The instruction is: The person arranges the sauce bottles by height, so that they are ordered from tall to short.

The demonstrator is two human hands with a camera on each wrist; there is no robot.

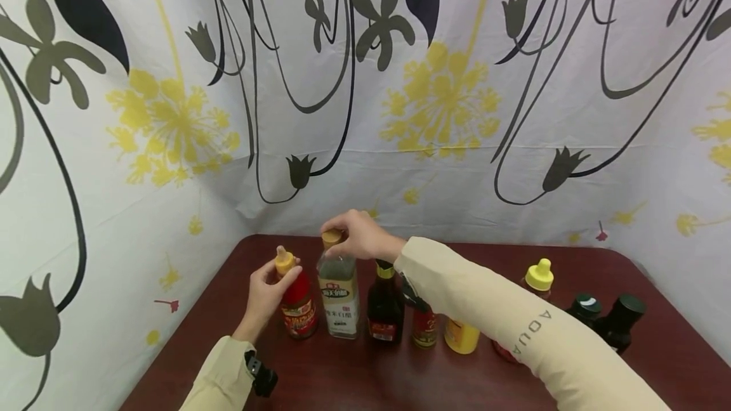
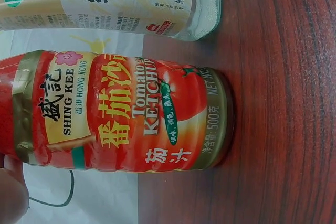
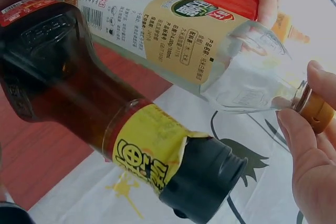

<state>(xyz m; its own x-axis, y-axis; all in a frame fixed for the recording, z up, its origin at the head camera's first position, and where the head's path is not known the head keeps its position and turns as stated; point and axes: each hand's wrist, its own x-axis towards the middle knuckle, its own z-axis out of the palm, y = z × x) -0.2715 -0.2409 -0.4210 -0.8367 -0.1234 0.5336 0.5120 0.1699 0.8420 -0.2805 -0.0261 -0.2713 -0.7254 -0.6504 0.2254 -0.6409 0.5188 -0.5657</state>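
My left hand (image 1: 264, 292) grips a red ketchup bottle (image 1: 299, 317) by its upper part, just below the yellow nozzle cap (image 1: 284, 262). Its tomato label fills the left wrist view, with only a fingertip (image 2: 11, 195) showing at the edge. With thumb and fingers, my right hand (image 1: 365, 237) holds the orange-brown cap and neck of a clear glass white vinegar bottle (image 1: 341, 309). Both bottles stand upright side by side on the table. Right of the vinegar is a dark sauce bottle (image 3: 58, 61) with a black cap and a yellow neck band.
Further right along the dark red table (image 1: 342, 385) stand a small red-labelled bottle (image 1: 424, 330), a yellow container (image 1: 461, 337), a yellow-capped bottle (image 1: 539, 276) and dark-capped bottles (image 1: 619, 319), partly behind my right sleeve (image 1: 485, 309). A patterned cloth (image 1: 365, 132) hangs behind.
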